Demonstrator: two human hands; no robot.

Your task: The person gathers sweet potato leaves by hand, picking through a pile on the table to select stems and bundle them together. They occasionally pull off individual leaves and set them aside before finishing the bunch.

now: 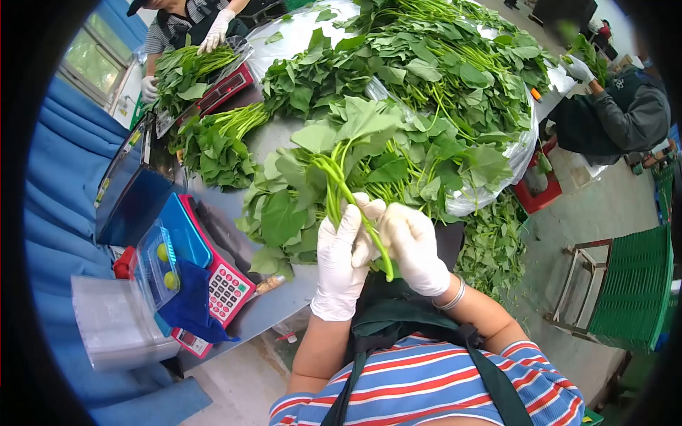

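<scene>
My left hand point(339, 259), in a white glove, is wrapped round a small bunch of leafy green stems point(332, 174). One thick stem end sticks out below the fingers, and broad leaves fan out above them. My right hand point(415, 248), gloved too, is closed right beside the stems, its fingers curled in. Anything between those fingers is hidden. Just beyond both hands, a big heap of leafy greens point(426, 71) covers the table, partly on clear plastic sheeting point(476, 201).
On the left are a red scale with a keypad point(229, 290), clear plastic boxes point(121, 323) and a tied bunch point(220, 145). A co-worker's gloved hand point(217, 32) rests on greens at another scale. Another person point(614, 113) holds greens at right, near a green crate point(632, 287).
</scene>
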